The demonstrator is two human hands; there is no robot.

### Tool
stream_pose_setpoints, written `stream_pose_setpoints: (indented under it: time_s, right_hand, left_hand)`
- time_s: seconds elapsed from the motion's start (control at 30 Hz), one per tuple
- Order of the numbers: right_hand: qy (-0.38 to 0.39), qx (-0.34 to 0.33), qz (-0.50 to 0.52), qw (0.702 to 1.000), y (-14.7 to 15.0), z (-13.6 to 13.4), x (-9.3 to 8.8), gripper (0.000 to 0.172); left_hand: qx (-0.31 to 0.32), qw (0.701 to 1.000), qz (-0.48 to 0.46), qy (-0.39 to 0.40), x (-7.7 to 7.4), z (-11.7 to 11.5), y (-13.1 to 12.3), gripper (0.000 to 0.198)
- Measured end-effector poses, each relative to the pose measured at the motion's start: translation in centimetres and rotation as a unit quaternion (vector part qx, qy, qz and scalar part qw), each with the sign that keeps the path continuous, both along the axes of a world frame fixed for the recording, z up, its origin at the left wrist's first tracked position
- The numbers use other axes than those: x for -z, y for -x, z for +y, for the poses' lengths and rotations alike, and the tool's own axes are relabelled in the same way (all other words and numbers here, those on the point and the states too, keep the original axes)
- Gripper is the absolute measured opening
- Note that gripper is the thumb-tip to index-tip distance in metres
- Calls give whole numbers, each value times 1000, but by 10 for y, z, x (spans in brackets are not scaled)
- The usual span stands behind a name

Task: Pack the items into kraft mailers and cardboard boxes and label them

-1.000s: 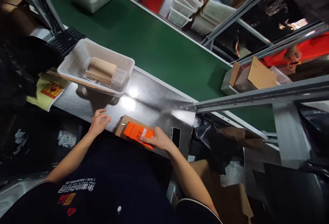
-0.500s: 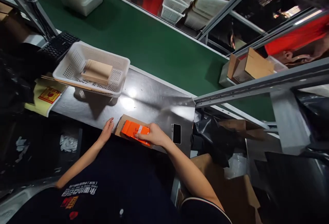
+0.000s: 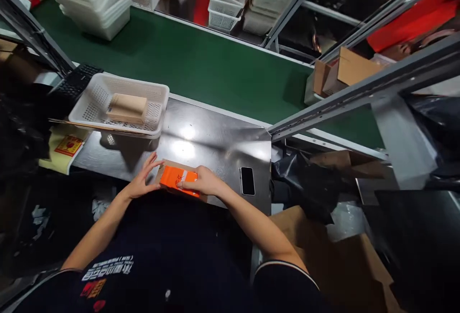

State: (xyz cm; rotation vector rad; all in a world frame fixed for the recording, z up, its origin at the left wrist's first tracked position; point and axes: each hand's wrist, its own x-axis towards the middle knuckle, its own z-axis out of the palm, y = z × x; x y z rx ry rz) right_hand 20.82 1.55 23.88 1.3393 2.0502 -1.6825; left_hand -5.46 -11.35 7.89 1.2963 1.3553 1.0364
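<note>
A bright orange box [image 3: 176,179] with a white patch and dark marks lies over a brown cardboard piece [image 3: 158,175] at the front edge of the steel worktop. My right hand [image 3: 204,181] grips the orange box from its right end, thumb across the top. At the other end is my left hand [image 3: 144,179], thumb and fingers spread around the cardboard's left end, fingertips at or very near it. Whether the cardboard is a flat sheet or a box I cannot tell, as the orange box covers most of it.
A white basket [image 3: 163,111] holding a brown carton [image 3: 128,108] stands left on the steel worktop [image 3: 212,135]. A phone [image 3: 247,181] lies to the right. Behind runs a green conveyor belt [image 3: 215,73] with stacked white baskets [image 3: 115,23]. A metal frame bar [image 3: 345,97] slants across the right.
My left hand has come to the left end of the cardboard, its fingers spreading. The orange box and my right hand have shifted slightly left in view; the camera has also moved.
</note>
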Motion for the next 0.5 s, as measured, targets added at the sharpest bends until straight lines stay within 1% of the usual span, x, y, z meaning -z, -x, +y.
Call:
stream_pose_setpoints:
  time_s: [0.03, 0.1, 0.17, 0.23, 0.3, 0.37, 0.43, 0.5]
  right_hand:
    - [1, -3, 1, 1000, 0, 0, -1, 46]
    - [9, -10, 4, 1000, -2, 0, -3, 49]
    - [14, -15, 6, 1000, -8, 0, -8, 53]
    - [13, -13, 13, 1000, -21, -2, -15, 53]
    - [16, -10, 19, 1000, -43, -3, -21, 53]
    - [12, -9, 10, 1000, -74, -4, -23, 51]
    - [10, -1, -24, 1000, -110, -4, -17, 52]
    - [38, 22, -38, 998, -144, -3, -4, 50]
  left_hand:
    - [22, 999, 27, -8, -2, 8, 5, 84]
    - [47, 997, 55, -10, -4, 21, 10, 80]
    - [56, 996, 67, -7, -4, 26, 13, 82]
    - [58, 995, 86, -5, -3, 25, 14, 82]
    - [60, 993, 104, 2, -3, 23, 15, 82]
    - [62, 991, 115, 14, -5, 21, 16, 83]
    - [70, 989, 127, 25, -7, 20, 19, 86]
    - [82, 985, 148, 34, -12, 18, 23, 89]
